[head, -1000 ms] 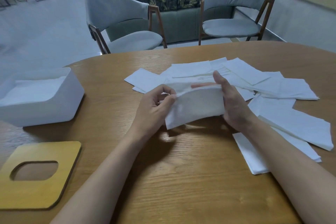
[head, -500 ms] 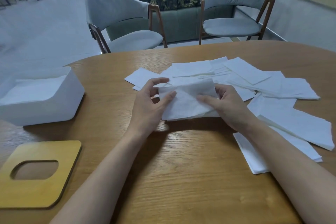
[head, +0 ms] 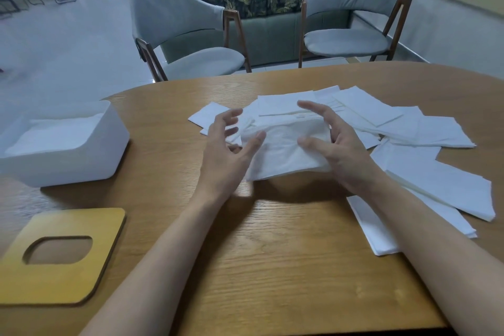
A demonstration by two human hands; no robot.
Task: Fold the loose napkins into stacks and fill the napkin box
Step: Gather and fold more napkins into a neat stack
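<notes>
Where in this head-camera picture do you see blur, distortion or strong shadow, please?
Head view: the left hand shows slight motion blur at its fingers; the table edge bows from the wide-angle lens; soft shadow lies under the folded napkin; the napkin box looks washed out, nearly without detail.

the folded napkin stack (head: 283,150), held up off the worktop (head: 272,267) a second ago with the left hand (head: 226,155) pinching its edge and the right hand (head: 346,155) cupping its far side, now lies lower against the wood. both hands have loosened: fingers spread wide, only the thumbs and the right palm touching the paper.
</notes>
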